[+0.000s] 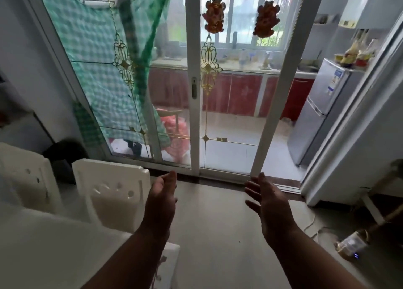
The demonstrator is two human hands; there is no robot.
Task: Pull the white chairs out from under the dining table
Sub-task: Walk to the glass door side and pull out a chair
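At near left, two white chairs (113,192) stood tucked against the dining table (43,245); left hand (162,198) and right hand (267,205) hovered wide-open, empty, presumably poised to reach.

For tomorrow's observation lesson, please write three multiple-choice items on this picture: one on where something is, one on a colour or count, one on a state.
1. Where is the refrigerator?
A. behind the glass sliding door, at the right
B. beside the white chairs
C. on the dining table

2. What colour is the checked cloth hanging behind the glass?
A. red
B. green and white
C. black

3. What are the hands doing?
A. both gripping a chair
B. one holding a cup
C. both open and empty

Answers:
1 A, it stands in the kitchen past the glass sliding door.
2 B, its checks are green and white.
3 C, the left hand and right hand hang in the air with fingers spread, clear of the nearest white chair.
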